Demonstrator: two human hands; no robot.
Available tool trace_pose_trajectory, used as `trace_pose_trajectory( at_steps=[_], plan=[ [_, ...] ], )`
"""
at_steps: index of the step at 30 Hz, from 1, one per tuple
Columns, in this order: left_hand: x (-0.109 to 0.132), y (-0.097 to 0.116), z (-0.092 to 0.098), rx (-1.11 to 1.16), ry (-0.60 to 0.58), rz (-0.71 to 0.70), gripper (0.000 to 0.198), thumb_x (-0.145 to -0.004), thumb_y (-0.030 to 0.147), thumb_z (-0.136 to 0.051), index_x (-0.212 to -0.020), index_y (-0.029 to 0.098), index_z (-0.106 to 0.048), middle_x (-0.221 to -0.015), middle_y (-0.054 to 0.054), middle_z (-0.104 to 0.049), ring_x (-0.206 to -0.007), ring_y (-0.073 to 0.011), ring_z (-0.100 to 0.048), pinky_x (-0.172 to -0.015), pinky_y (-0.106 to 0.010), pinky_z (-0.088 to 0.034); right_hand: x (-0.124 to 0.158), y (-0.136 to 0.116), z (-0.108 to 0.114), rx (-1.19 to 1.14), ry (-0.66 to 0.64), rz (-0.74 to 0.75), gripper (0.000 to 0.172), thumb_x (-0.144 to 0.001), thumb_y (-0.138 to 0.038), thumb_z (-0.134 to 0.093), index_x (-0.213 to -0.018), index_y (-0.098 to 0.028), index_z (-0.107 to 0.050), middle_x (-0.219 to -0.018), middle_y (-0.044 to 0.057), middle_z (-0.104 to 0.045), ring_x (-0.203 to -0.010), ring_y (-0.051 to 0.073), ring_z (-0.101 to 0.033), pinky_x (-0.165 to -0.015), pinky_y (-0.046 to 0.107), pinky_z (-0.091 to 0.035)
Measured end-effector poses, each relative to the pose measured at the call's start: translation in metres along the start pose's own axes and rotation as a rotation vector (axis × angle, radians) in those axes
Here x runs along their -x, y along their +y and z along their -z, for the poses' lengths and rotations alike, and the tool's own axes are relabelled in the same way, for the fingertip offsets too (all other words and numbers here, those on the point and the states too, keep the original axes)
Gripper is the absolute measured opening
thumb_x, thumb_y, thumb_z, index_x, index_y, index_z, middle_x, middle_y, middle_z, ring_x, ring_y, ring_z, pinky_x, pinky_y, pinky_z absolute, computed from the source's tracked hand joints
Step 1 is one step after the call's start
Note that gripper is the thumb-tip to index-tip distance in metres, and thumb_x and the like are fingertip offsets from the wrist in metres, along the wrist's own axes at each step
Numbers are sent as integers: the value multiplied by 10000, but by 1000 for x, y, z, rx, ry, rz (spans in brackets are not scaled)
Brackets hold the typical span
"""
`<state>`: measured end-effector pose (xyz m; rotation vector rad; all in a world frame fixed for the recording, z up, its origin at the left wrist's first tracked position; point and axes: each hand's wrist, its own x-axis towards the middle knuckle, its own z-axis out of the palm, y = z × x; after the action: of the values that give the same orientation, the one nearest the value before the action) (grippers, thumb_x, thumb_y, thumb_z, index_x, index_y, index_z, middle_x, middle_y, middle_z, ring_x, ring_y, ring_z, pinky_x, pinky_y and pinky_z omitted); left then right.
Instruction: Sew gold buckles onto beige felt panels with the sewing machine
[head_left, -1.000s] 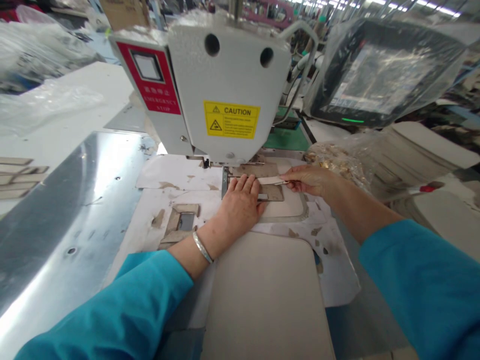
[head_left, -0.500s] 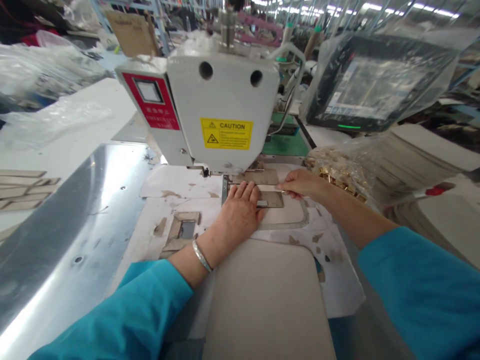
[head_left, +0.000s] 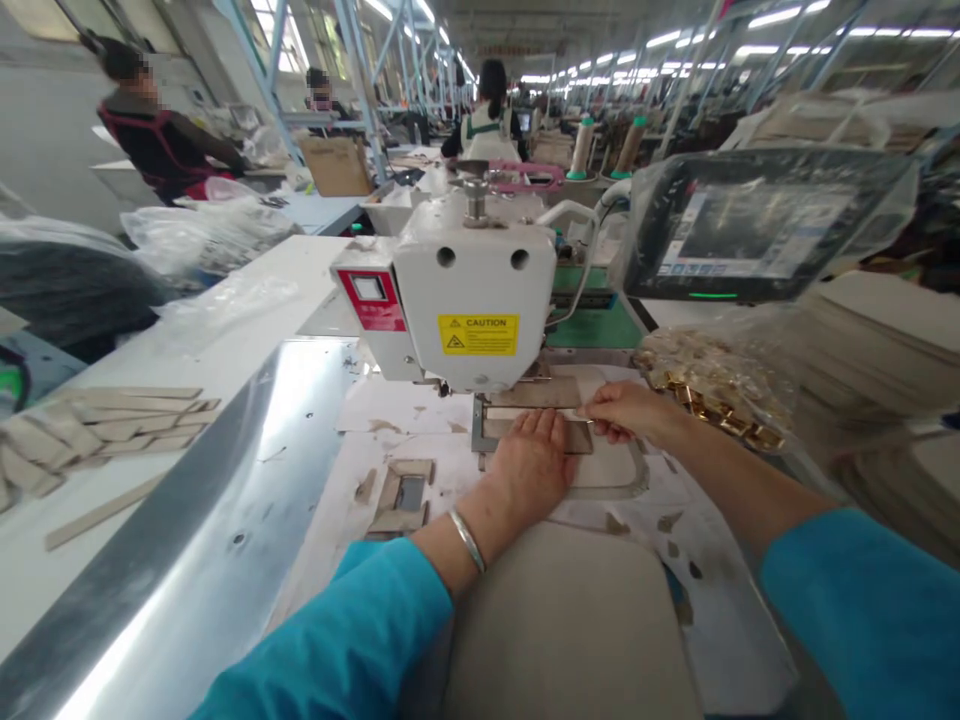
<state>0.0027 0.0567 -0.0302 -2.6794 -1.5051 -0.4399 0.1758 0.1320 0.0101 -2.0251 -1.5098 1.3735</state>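
Observation:
My left hand (head_left: 529,465) lies flat, fingers together, on a brown layered workpiece (head_left: 536,432) held in a metal-edged sewing template (head_left: 480,425), just in front of the needle area. My right hand (head_left: 626,412) comes in from the right, its fingertips pinching a narrow beige strip (head_left: 583,414) against the same workpiece. The needle of the white programmable sewing machine head (head_left: 476,310) sits just beyond my left fingers. Under my left palm, the workpiece is hidden.
A steel-topped table (head_left: 225,500) with a stack of beige strips (head_left: 105,430) lies left. A plastic bag of gold metal pieces (head_left: 712,390) and a wrapped touchscreen (head_left: 757,225) stand right. A beige pad (head_left: 570,630) lies in front. Co-workers (head_left: 487,125) work farther back.
The view has tilted up and back, showing more of the hall and co-workers. My hands stay on the workpiece, and my right hand still pinches the strip.

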Motion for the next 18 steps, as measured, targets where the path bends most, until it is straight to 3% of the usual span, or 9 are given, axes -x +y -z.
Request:
trace_pose_trajectory(
  at_steps=[6, 12, 18],
  plan=[
    [37, -31, 14, -47, 43, 118, 475, -935, 371, -520, -1300, 68, -480, -1336, -205, -548, -1270, -307, -507, -1092, -457, -383, -1, 3, 1, -2, -20, 2, 236, -879, -208, -649, -692, -159, -513, -490, -35, -578, -348, 57, -494, -364, 151, -332],
    [39, -35, 11, -23, 50, 86, 435, -938, 288, -528, -1312, 69, -488, -1373, -173, -535, -1292, -287, -490, -1139, -424, -347, 3, 0, 9, -88, -140, -60, 140, -906, -138, -554, -768, -149, -535, -567, 16, -643, -406, 84, -560, -414, 164, -398],
    [38, -40, 11, -21, 30, 83, 400, -922, 231, -548, -1284, 65, -516, -1342, -167, -560, -1260, -284, -510, -1132, -419, -361, -5, 4, 11, -21, -106, -32, 143, -882, -156, -557, -741, -138, -547, -512, 5, -611, -346, 68, -499, -339, 155, -274]
  ],
)
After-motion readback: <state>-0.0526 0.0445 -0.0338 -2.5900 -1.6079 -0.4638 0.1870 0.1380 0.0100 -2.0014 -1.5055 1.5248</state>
